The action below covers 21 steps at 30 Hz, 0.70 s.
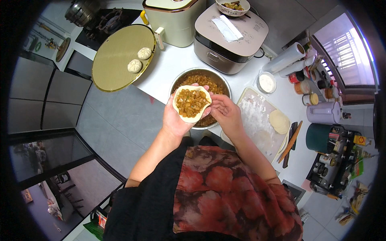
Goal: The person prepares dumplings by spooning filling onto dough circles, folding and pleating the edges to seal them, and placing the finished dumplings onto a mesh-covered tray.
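Observation:
On the palm of my left hand (172, 116) rests a round dough wrapper (187, 119) heaped with chopped filling (191, 102). The fingers of my right hand (224, 113) pinch the wrapper's right edge, where a small fold shows. Below both hands is a steel bowl (228, 87) holding more of the brown filling; its near part is partly hidden. Two pleated buns (134, 66) sit on a round gold steamer tray (113, 57) at the left. To the right, flat dough rounds (279, 121) lie on a floured board (254, 111).
A rice cooker (224, 54) with a folded cloth and a bowl (233, 10) on top stands behind the steel bowl, beside an air fryer (178, 25). A small bowl of flour (267, 82) and a wooden rolling pin (291, 141) flank the board. Jars (310, 99) line the window side.

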Motion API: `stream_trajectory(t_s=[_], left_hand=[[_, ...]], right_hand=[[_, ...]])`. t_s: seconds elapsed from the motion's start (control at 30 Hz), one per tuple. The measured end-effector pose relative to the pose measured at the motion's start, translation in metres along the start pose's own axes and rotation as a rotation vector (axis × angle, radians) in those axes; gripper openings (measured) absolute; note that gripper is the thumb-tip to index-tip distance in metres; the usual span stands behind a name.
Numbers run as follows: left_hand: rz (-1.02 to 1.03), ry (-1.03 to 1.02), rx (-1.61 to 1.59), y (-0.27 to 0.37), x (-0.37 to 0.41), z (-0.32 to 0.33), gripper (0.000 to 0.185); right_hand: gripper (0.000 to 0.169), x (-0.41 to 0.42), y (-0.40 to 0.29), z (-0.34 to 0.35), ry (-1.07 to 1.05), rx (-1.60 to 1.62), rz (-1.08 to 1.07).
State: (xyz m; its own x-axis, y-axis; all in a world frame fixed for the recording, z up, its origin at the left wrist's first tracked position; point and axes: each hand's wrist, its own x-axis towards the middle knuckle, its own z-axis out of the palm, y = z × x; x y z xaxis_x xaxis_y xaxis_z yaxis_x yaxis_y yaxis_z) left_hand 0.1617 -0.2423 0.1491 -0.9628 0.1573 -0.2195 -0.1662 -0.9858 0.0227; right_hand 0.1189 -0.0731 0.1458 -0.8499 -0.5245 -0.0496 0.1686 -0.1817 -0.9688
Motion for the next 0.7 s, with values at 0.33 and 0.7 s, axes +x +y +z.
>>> stream_trajectory(t_s=[0.33, 0.7], left_hand=[[0.026, 0.02, 0.05, -0.012, -0.005, 0.005, 0.052], [0.055, 0.094, 0.222, -0.018, -0.002, -0.006, 0.052]], right_hand=[[0.027, -0.003, 0.007, 0.003, 0.123, -0.211, -0.181], [0.012, -0.013, -0.014, -0.002, 0.248, -0.65, -0.319]])
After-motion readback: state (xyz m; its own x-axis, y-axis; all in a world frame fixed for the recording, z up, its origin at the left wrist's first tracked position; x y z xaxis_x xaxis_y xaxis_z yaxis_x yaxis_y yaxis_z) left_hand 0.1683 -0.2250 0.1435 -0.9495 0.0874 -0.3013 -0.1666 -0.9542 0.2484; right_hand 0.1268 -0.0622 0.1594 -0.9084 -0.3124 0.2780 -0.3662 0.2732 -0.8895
